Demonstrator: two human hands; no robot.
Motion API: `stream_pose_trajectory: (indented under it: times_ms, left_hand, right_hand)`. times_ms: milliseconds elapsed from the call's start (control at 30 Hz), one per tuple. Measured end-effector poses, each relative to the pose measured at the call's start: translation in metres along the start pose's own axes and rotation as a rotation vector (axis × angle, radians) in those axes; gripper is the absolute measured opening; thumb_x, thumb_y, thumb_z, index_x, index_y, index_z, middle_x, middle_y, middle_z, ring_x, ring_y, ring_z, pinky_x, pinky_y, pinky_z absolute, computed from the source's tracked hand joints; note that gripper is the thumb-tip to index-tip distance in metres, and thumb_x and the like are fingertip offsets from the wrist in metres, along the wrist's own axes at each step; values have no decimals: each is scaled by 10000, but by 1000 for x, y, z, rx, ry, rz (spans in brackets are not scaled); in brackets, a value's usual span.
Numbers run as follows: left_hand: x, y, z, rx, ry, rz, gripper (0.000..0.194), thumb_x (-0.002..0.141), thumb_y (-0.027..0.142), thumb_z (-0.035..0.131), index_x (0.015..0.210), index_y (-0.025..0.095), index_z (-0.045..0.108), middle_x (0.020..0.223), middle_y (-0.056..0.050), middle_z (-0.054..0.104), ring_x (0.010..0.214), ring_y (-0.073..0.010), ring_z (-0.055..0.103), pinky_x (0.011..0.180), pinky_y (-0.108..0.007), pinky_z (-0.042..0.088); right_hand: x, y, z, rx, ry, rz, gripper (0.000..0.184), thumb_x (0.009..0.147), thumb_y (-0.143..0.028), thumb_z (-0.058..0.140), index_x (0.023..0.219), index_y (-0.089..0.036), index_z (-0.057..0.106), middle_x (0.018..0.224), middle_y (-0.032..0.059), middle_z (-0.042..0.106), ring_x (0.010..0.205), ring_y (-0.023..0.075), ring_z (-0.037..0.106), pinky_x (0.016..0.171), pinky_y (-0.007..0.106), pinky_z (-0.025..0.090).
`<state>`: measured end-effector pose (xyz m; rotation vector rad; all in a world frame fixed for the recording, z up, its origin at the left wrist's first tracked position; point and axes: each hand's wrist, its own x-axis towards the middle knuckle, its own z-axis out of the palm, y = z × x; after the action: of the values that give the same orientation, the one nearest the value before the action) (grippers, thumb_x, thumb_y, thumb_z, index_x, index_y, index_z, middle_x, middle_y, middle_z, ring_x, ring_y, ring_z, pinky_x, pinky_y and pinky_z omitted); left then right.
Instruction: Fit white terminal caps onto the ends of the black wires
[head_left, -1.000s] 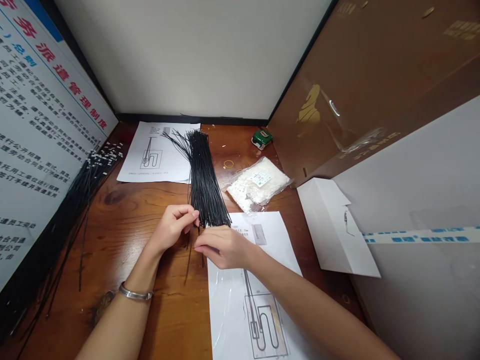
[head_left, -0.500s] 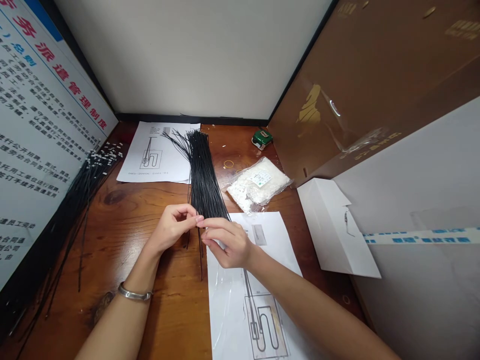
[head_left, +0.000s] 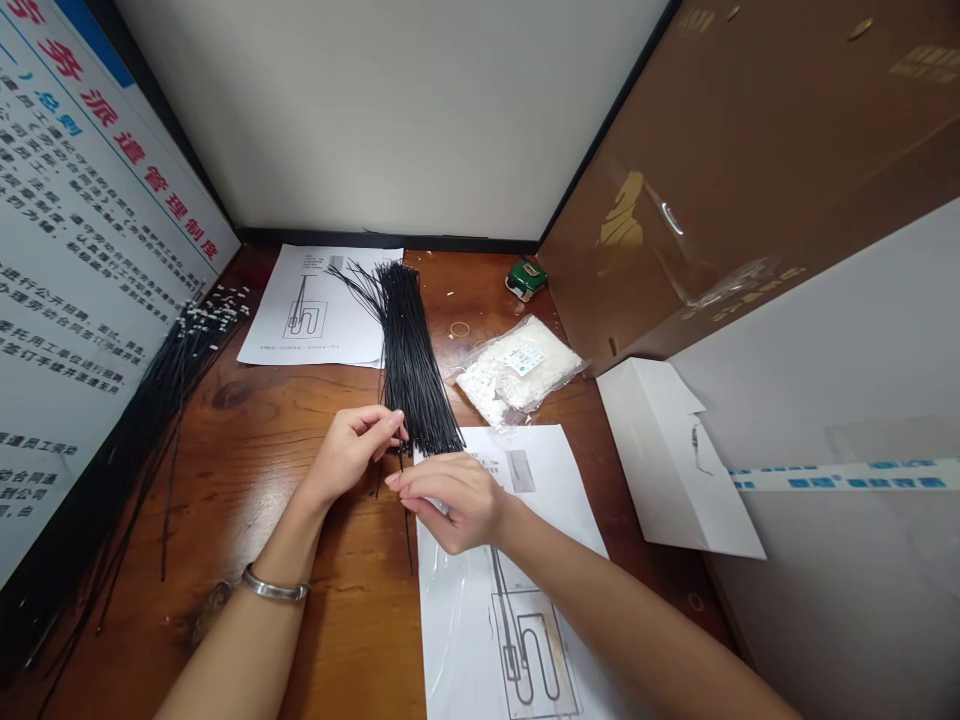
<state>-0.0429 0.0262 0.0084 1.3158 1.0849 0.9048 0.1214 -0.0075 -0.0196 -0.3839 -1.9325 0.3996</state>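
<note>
My left hand (head_left: 358,447) pinches a thin black wire (head_left: 409,550) between thumb and forefinger, beside the near end of a thick bundle of black wires (head_left: 416,365). Just below and to the right, my right hand (head_left: 454,497) has its fingers bent and closed around the same wire. The wire's loose end hangs down below the right fingertips. Whether the right fingers also hold some small part is hidden. A printed drawing sheet (head_left: 457,640) lies under my right hand and forearm.
A clear bag of small white pieces (head_left: 517,370) lies right of the bundle. Behind it are a green tape measure (head_left: 526,279) and a rubber band (head_left: 459,329). Another drawing sheet (head_left: 270,320) is at back left. Wires with white ends (head_left: 161,385) lean along the left panel; a folded white card (head_left: 660,450) stands right.
My right hand has moved slightly down, its fingertips parting from those of my left hand. The left hand keeps its pinch almost in place. The view has shifted slightly.
</note>
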Motion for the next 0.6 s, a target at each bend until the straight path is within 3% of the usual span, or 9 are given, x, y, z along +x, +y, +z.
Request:
stream_pose_trajectory:
  times_ms: [100,300,600]
  left_hand:
    - [1,-2,2,-36,36,-24,370,791,484,608,655,141,633,443,64,381,450,-84,372,570,-244,447]
    - [-1,0,-1,69,-11,29,351,768,437,632,585,138,636,472,21,466,464,-90,383,454,-213,311]
    - [-3,2,-2,61,-77,12,304,756,406,655,636,132,708,508,-4,554,474,-100,435,479,-225,378]
  right_hand:
    - [-1,-2,1,-21,-40,-27,115,818,-65,545,885,-151,581,791,66,752,783,122,728,687,205,592]
    - [0,-1,-1,-47,-24,8,114,828,-66,524,877,-149,585,832,81,754,791,123,725,691,212,593]
    - [0,-2,1,-103,-21,12,123,820,-58,541,880,-154,591,892,93,755,815,125,722,724,224,588]
